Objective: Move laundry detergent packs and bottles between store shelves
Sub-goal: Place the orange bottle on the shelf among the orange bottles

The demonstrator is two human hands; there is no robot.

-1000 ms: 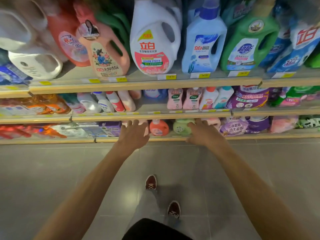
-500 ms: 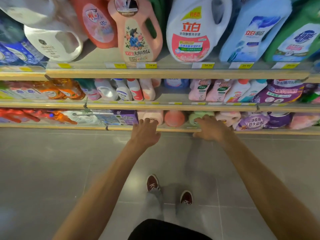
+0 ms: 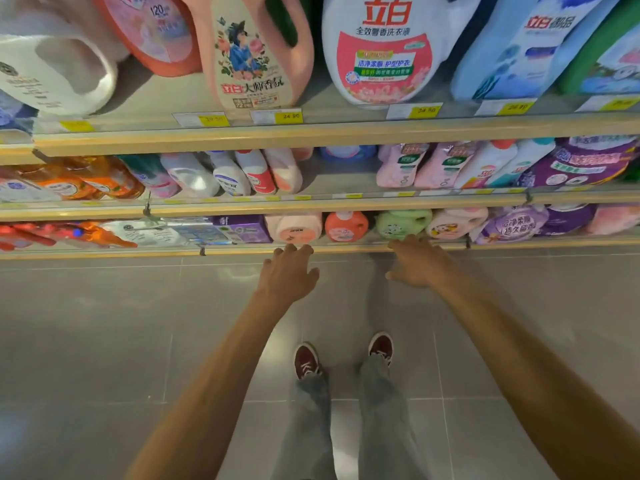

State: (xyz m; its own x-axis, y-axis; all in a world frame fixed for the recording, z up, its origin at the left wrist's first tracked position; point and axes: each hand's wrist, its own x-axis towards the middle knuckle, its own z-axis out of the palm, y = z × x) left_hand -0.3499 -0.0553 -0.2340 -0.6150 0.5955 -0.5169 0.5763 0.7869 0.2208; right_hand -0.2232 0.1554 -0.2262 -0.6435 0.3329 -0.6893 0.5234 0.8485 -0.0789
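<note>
Both arms stretch down toward the bottom shelf. My left hand hovers at the shelf lip just below a pale pink bottle, fingers spread and empty. My right hand reaches the lip under a light green bottle, fingers apart, holding nothing. Between the two stands an orange bottle. A pink-and-white bottle and purple refill packs sit to the right.
The middle shelf holds small bottles and pink packs. The top shelf carries large jugs, among them a white jug and a pink jug. My shoes stand on grey floor tiles.
The camera has moved closer to the shelves and tilted down. Both hands have slipped back from among the bottom-shelf bottles to its front lip.
</note>
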